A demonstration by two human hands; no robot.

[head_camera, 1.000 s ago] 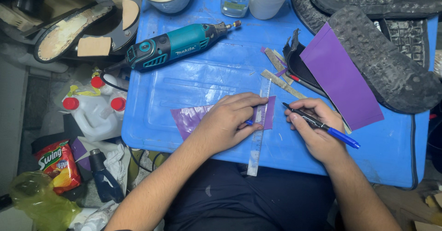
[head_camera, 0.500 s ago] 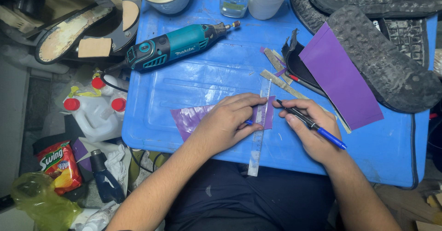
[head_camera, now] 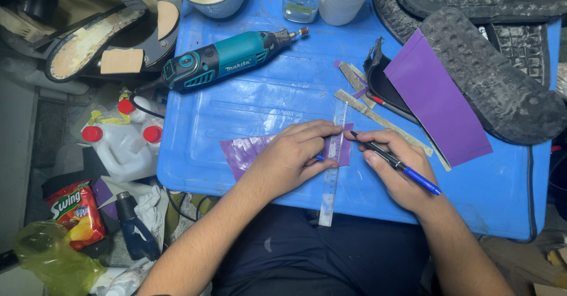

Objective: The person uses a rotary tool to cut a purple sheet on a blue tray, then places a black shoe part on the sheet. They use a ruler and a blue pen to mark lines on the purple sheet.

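**A:** Grip status?

**B:** Right hand [head_camera: 397, 169] is closed on a blue ballpoint pen [head_camera: 394, 161] in a writing hold. Tip touches the right edge of the clear plastic ruler [head_camera: 332, 163], near its far end. Left hand [head_camera: 290, 157] is flat, palm down, nothing enclosed; fingertips [head_camera: 328, 132] press the ruler onto the small purple sheet [head_camera: 243, 152].

**A:** Ruler orientation?

**B:** Long axis runs roughly near-to-far, from the person's lap edge out toward the middle of the blue tray lid [head_camera: 248, 110]. Slight tilt, far end leaning right. The purple piece lies crosswise under it, mostly sticking out left of the ruler, a small corner showing right.

**A:** So pen versus ruler?

**B:** Pen body angles away to the right and toward the person; tip sits at the upper stretch of the ruler edge. Free ruler edge extends from the tip back toward the body. Right hand is the one on that edge; left holds from the other side.

**A:** Around the ruler?

**B:** Right of it: cut strips [head_camera: 378, 119], a larger purple sheet [head_camera: 437, 98], black rubber soles [head_camera: 496, 77]. Beyond it: teal rotary tool [head_camera: 227, 60], lying across the lid. Left, off the lid: white jugs with red caps [head_camera: 121, 145].
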